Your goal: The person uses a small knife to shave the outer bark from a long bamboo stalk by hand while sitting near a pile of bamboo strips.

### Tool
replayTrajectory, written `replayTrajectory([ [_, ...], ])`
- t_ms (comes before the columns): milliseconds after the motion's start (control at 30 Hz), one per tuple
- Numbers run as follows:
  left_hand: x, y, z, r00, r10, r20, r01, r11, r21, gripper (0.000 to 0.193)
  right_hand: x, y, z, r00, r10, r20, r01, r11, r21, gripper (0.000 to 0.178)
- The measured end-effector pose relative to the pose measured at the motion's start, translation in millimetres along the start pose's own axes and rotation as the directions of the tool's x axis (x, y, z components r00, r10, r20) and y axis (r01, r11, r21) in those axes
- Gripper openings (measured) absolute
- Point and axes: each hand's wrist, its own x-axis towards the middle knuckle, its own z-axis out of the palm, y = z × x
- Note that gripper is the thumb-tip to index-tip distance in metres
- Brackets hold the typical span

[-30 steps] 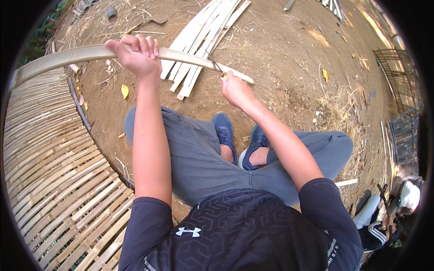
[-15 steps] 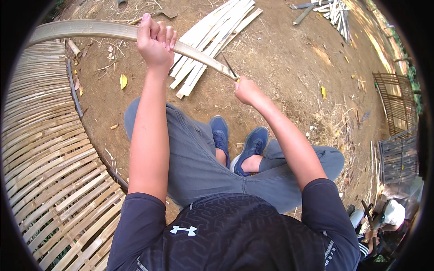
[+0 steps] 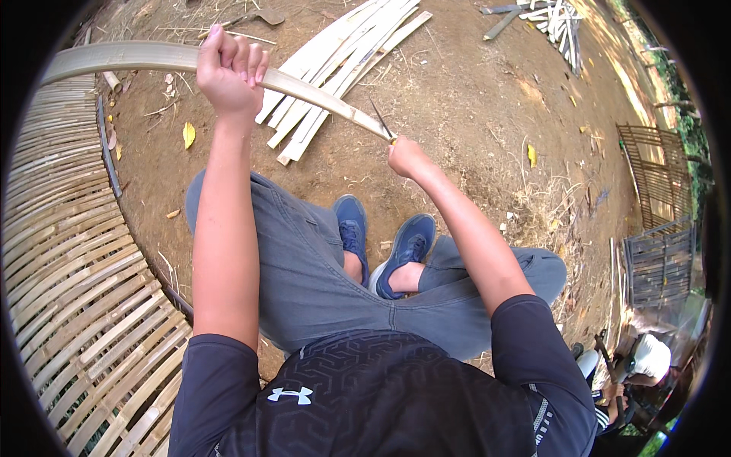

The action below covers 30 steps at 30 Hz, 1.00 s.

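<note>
A woven bamboo mat (image 3: 68, 289) is seen along the left edge, laid flat on the bare dirt ground (image 3: 472, 99), its slats running in curved rows (the curve is owed to the lens). Above it, a long pale bamboo strip (image 3: 145, 55) is held off the ground, running from the far left across to the centre of the view. The left hand (image 3: 228, 72) is closed in a full fist around this strip near its middle, with the arm stretched out straight. Behind and just right of that hand, a loose pile of split bamboo slats (image 3: 343, 65) is noted lying on the ground, and a yellow leaf (image 3: 189, 135) lies near the mat's edge. At the strip's right end a knife (image 3: 381, 122) is set against it, blade pointing up and away; the right hand (image 3: 407, 156) is wrapped tight around the handle, which is hidden by the fingers. Below the hands, the person's crossed legs in grey trousers and blue shoes (image 3: 381, 244) are seen. At the lower right edge another person with a white cap (image 3: 651, 358) is partly visible, well apart from the work.
</note>
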Motion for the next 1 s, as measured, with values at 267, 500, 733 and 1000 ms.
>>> replayTrajectory([
  [267, 3.4, -2.2, -0.1, 0.999, -0.009, 0.038, 0.008, 1.000, 0.010, 0.043, 22.5, 48.8, 18.7, 1.000, 0.014, -0.026, -0.014, 1.000, -0.008, 0.038],
  [500, 10.9, -5.9, -3.9, 0.996, -0.008, 0.088, 0.010, 1.000, -0.019, 0.044, 20.0, 48.0, 32.4, 0.994, 0.016, -0.105, -0.006, 0.996, 0.090, 0.037],
  [733, 16.1, -7.8, -4.5, 0.993, -0.056, 0.099, 0.065, 0.994, -0.088, 0.043, 24.1, 58.1, 21.2, 1.000, 0.002, -0.018, -0.002, 1.000, -0.002, 0.038],
  [1000, 18.6, -7.2, -15.0, 0.993, -0.072, 0.091, 0.079, 0.994, -0.072, 0.042, 29.0, 74.3, 14.5, 0.999, -0.031, 0.041, 0.030, 0.999, 0.011, 0.037],
])
